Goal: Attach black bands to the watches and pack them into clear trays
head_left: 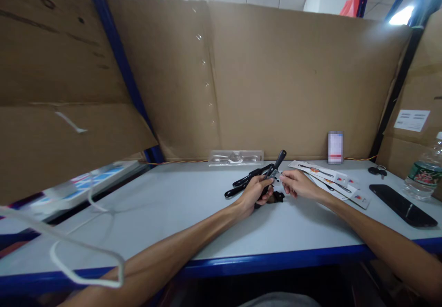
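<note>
My left hand [256, 192] is closed around a long black-handled tool [280, 158], whose handle points up and away from me. A small silvery or clear piece [275, 176] shows between my hands; its kind is too small to tell. My right hand [296, 182] is beside that piece, fingers curled and thumb pinched against them. What the right fingers hold, if anything, I cannot make out. Behind and left of my left hand lie more black-handled tools [235, 191], partly hidden by it. A dark crumpled-looking thing [277, 197] lies on the table under my hands.
Flat printed cards with slim dark tools [324, 173] overlap right of my hands. A clear plastic blister shell [235, 158] stands at the back. Rightward are a propped phone [335, 147], keys [377, 171], a dark phone [402, 205] and a bottle [424, 171]. A white cable [86, 251] hangs front left.
</note>
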The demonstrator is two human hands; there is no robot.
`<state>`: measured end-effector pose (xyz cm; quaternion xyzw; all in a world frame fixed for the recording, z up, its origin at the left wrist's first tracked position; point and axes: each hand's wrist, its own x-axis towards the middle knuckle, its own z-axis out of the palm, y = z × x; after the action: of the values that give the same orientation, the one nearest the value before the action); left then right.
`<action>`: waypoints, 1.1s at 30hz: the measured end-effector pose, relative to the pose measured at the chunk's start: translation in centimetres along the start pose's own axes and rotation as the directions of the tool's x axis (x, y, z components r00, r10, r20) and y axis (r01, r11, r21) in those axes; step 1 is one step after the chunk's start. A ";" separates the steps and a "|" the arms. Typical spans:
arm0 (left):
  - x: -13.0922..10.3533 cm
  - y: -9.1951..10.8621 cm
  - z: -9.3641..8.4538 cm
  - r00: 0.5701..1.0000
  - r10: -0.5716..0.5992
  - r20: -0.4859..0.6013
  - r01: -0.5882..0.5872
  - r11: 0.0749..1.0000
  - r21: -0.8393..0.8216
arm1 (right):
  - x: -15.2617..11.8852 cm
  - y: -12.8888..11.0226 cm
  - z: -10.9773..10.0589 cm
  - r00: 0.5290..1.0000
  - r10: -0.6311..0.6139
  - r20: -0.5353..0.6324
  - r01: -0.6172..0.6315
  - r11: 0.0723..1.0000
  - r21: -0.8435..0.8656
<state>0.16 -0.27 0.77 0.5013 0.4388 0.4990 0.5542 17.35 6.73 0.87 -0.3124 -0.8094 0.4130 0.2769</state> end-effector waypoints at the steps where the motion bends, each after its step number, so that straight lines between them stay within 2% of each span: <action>1: 0.0 0.0 0.0 1.000 -0.005 0.003 0.005 1.000 -0.002 | 0.1 0.2 0.0 1.000 0.010 0.003 -0.010 1.000 0.001; 7: 0.0 -0.1 -0.3 0.996 -0.020 0.082 0.019 1.000 0.012 | 0.4 0.5 -0.1 0.999 0.018 -0.039 -0.016 0.999 0.048; 12: 0.0 0.0 -0.2 0.989 -0.023 0.143 0.025 1.000 -0.019 | 0.2 0.0 -0.1 0.995 -0.030 -0.092 0.036 0.997 0.065; 20: 0.0 -0.7 0.1 0.996 0.018 0.087 -0.019 1.000 0.006 | -0.1 -0.5 0.0 0.999 -0.036 -0.033 0.038 0.998 0.053; 28: 0.4 -0.9 -0.1 0.996 0.053 0.066 -0.056 0.997 0.053 | 0.0 -0.3 0.0 0.998 -0.041 -0.041 0.043 0.998 0.041; 33: 0.4 -0.8 -0.1 0.998 0.028 0.062 -0.031 0.998 0.047 | 0.0 -0.3 0.3 0.997 -0.058 -0.042 0.058 0.998 0.013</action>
<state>0.19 0.16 -0.05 0.5358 0.4262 0.4809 0.5478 17.07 6.39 1.00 -0.2953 -0.8092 0.4039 0.3079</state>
